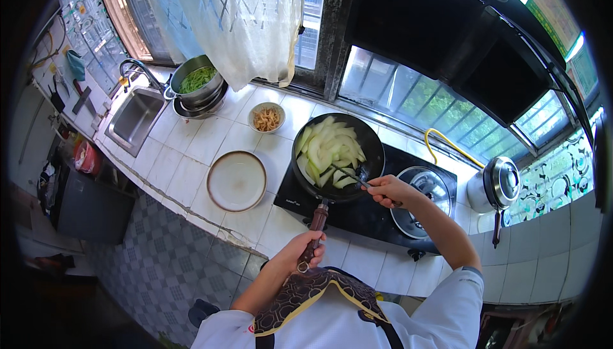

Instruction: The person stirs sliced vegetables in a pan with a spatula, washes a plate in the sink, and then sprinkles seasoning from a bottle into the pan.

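Note:
My left hand (302, 249) is closed around the brown handle of a dark wok (378, 157), which sits on the left burner of a black gas stove (292, 195). Pale green sliced vegetable pieces (330, 145) lie in the wok, mostly towards its left and middle. In my right hand (390, 191) is the handle of a metal spatula (352, 175), whose far end is among the slices and partly hidden by them. Left of the stove are a round plate with a brown rim (237, 181) and, farther back, a bowl of small brownish dried food pieces (266, 117).
A glass lid (421, 200) lies on the right burner. Beyond it stands a lidded pot (495, 183) near a yellow hose (459, 146). A pot of cut greens (194, 81) stands beside the steel sink (134, 119). The range hood (431, 28) hangs above the stove.

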Demonstrator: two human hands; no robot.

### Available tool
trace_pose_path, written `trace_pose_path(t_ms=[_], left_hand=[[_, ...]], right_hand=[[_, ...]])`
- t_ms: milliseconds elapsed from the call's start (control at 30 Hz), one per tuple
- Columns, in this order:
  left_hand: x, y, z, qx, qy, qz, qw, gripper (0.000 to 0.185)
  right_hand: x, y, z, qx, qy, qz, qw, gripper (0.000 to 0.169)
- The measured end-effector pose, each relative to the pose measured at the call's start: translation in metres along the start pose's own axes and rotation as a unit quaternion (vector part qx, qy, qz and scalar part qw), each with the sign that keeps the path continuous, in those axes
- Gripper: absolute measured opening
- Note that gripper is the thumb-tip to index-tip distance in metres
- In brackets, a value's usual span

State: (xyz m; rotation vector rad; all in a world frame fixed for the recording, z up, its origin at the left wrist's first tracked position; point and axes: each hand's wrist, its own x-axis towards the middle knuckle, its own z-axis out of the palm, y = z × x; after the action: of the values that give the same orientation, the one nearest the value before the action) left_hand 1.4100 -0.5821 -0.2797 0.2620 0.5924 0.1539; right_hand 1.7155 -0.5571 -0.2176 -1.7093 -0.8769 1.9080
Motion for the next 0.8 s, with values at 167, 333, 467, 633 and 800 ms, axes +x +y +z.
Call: trace_pose_path(t_ms=[167, 333, 467, 633, 800], left_hand=[[0.000, -0.002, -0.006, -0.029, -0.024, 0.011, 0.999, 0.022], [0.001, -0.003, -0.005, -0.037, -0.030, 0.018, 0.999, 0.023], [0.002, -0.005, -0.005, -0.046, -0.031, 0.026, 0.998, 0.024], [0.002, -0.004, -0.006, -0.050, -0.041, 0.026, 0.998, 0.023], [0.001, -0.004, -0.007, -0.049, -0.048, 0.025, 0.997, 0.023]], right_hand=[[-0.028, -0.004, 0.007, -0.007, 0.071, 0.006, 0.997, 0.026], [-0.077, -0.001, 0.015, -0.047, 0.118, -0.033, 0.991, 0.027], [-0.097, -0.002, 0.021, -0.118, 0.155, -0.093, 0.976, 0.015], [-0.108, -0.004, 0.034, -0.259, 0.253, -0.089, 0.928, 0.016], [-0.109, 0.005, 0.037, -0.433, 0.317, -0.205, 0.819, 0.025]])
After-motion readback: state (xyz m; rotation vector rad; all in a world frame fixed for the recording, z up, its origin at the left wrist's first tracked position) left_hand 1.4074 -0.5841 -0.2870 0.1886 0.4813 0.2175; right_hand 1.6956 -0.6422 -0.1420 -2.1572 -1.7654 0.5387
